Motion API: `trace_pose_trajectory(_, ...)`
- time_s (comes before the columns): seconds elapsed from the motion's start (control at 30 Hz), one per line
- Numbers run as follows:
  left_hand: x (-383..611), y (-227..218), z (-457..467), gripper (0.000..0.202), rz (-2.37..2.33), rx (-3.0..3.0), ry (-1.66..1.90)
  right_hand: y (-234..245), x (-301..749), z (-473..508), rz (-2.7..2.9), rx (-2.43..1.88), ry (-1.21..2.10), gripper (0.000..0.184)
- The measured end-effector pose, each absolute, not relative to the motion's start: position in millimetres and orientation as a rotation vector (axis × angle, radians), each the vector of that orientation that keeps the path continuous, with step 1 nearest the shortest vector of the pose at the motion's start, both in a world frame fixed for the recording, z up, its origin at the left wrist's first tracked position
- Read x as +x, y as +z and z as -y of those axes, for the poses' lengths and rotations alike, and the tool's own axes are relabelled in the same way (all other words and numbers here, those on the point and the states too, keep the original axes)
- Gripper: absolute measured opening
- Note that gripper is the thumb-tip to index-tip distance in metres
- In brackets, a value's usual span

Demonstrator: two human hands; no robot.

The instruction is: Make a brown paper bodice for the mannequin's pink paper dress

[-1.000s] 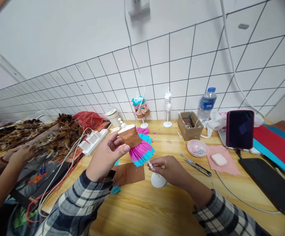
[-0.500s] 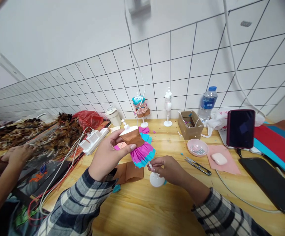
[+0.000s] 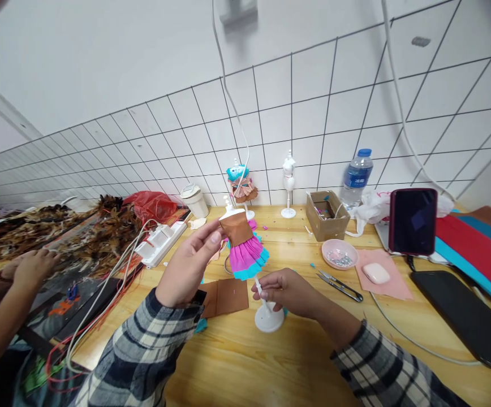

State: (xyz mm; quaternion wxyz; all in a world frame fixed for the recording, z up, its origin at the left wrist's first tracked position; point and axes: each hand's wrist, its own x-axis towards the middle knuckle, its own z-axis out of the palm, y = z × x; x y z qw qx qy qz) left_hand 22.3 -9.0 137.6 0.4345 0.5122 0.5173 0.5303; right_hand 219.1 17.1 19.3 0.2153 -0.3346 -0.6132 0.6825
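A miniature white dress form wears a paper dress with a brown bodice (image 3: 236,227), a pleated magenta skirt (image 3: 245,257) and a light-blue hem. It leans to the left, its round white base (image 3: 270,318) held just over or touching the table. My left hand (image 3: 192,263) is closed at the bodice's left edge, thumb and fingers together. Below the skirt, my right hand (image 3: 290,293) pinches the thin white pole of the stand. Folded brown paper (image 3: 226,297) lies under the skirt beside my left wrist.
Behind stand another dressed form (image 3: 242,186) and a bare white form (image 3: 288,181). To the right are a cardboard box (image 3: 327,217), a pink dish of beads (image 3: 339,254), thread snips (image 3: 339,285) and a phone (image 3: 413,221). A power strip (image 3: 160,243) and a co-worker's hands (image 3: 31,268) are left.
The dress form has turned and straightened, so its bodice faces me more. My left thumb has slid from the bodice front to its left edge. The base has shifted slightly towards me.
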Motion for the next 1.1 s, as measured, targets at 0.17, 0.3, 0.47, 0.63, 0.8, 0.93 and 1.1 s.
trace_pose_trajectory(0.17,20,135,1,0.047,-1.243,1.239,1.379,19,222,-18,1.7,-0.822,2.08,0.044)
trace_pose_trajectory(0.3,17,132,-3,0.032,-1.212,1.301,1.436,21,224,-17,1.722,-0.742,2.15,0.042)
trace_pose_trajectory(0.47,16,131,-2,0.025,-1.195,1.278,1.475,24,226,-16,1.782,-0.683,2.165,0.036)
trace_pose_trajectory(0.63,20,135,0,0.027,-1.166,1.172,1.5,24,227,-16,1.854,-0.589,2.24,0.031)
trace_pose_trajectory(0.8,19,137,2,0.028,-1.188,1.148,1.487,20,229,-17,1.898,-0.573,2.251,0.03)
trace_pose_trajectory(0.93,18,136,2,0.025,-1.172,1.179,1.5,17,228,-17,1.913,-0.569,2.22,0.029)
trace_pose_trajectory(1.1,13,129,4,0.047,-1.163,1.348,1.475,10,225,-24,1.818,-0.767,1.961,0.027)
